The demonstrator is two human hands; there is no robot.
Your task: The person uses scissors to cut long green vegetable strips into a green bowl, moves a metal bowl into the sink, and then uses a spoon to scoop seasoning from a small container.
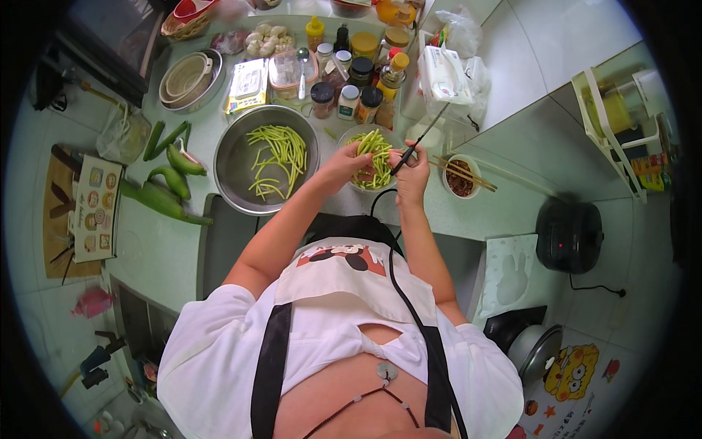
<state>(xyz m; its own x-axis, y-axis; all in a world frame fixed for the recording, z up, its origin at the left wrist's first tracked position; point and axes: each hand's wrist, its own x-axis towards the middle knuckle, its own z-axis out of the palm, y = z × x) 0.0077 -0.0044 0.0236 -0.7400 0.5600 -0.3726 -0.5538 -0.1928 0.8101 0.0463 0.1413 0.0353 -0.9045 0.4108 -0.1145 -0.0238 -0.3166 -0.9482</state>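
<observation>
My left hand [344, 168] is over a clear bowl [346, 139], its fingers curled on cut green bean pieces [379, 162]; exactly how many they grip is hidden. In my right hand [414, 174] is a small knife [418, 141] with a black handle, its thin blade slanting up and to the right, away from the beans. The right fingertips reach the right side of the bowl, close to the left hand. To the left stands a wide steel basin [232, 161] with more long green beans [285, 150] in it.
Jars and bottles [348, 102] crowd the counter behind the bowl. Right of my right hand, chopsticks [468, 175] lie across a small white cup [452, 189] of brown bits. Long green gourds [159, 197] lie left. A black cable [395, 278] hangs down my apron.
</observation>
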